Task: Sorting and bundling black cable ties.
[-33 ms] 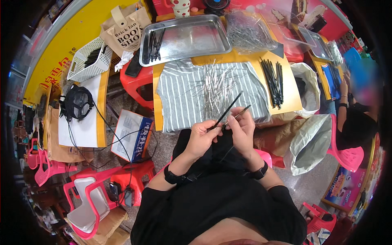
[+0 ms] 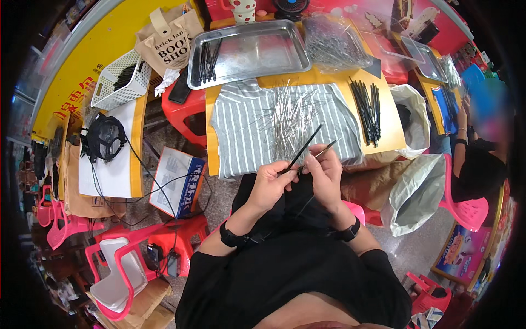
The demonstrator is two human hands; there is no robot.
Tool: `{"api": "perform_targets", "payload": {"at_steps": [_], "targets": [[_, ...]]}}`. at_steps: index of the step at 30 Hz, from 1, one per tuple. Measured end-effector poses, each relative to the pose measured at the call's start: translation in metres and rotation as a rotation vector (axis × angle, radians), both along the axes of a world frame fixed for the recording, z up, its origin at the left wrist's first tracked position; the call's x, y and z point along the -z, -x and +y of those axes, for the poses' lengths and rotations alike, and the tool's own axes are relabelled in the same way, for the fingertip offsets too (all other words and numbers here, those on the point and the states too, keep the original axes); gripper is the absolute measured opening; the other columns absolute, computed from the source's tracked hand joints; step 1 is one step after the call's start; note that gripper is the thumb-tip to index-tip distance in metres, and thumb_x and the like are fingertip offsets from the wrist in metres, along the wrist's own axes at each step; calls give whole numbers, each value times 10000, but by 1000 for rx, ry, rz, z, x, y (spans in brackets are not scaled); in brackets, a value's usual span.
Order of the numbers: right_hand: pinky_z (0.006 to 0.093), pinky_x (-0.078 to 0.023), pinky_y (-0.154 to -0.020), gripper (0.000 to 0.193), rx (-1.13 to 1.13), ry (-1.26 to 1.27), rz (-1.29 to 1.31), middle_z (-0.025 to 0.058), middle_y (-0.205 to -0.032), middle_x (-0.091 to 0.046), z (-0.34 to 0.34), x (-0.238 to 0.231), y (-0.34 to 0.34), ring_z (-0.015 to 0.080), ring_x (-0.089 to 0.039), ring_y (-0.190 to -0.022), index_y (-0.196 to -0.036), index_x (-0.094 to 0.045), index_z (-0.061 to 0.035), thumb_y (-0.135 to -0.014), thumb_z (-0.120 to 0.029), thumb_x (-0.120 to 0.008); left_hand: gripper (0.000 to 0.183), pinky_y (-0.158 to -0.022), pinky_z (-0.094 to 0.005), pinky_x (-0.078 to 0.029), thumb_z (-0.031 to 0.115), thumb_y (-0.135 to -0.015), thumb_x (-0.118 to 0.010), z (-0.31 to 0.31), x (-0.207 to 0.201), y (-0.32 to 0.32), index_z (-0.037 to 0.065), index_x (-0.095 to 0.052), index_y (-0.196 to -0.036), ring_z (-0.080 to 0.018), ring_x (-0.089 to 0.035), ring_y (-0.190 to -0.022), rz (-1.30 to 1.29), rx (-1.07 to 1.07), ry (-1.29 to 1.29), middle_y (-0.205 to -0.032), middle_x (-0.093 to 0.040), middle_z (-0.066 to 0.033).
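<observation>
Fingers point(image 2: 278, 167) of the left hand point(image 2: 266, 187) pinched a black strip point(image 2: 304, 147), the right hand point(image 2: 327, 178) a dark stick point(image 2: 329, 145), light steadiness seeming best.

Lower end of black stick point(image 2: 307, 143) hidden in left hand point(image 2: 268, 185), top of spotted mug point(image 2: 244, 12) beyond upper edge
</observation>
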State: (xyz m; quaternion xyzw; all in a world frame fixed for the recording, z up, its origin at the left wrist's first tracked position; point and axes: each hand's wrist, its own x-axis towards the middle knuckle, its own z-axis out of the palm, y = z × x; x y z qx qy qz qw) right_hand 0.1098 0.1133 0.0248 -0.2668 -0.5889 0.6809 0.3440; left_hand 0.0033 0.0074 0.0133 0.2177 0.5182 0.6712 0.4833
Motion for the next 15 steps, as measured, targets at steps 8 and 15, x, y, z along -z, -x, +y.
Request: {"api": "perform_targets", "payload": {"at_steps": [8,15], "targets": [[221,-481,-688,346,-6,56,21,75,-914,-579,16,-7,-23,100,-564,-783,-1205,-465,29,-876,25,-575,524,-634,-205,-429,-115,-773,-468,9,-45,102,-20,-518,-1286,-96,-562,-735,188,-229,81,-950,-619,-57],[223,-486,-669,278,35,8,8,67,-883,-582,24,-3,-37,97,-557,-769,-1137,-504,38,-870,31,-577,324,-785,-438,-469,-30,-737,-477,89,-45,255,-90,-576,-1040,-402,-614,-903,1322,-549,493,-933,-619,-308]]}}
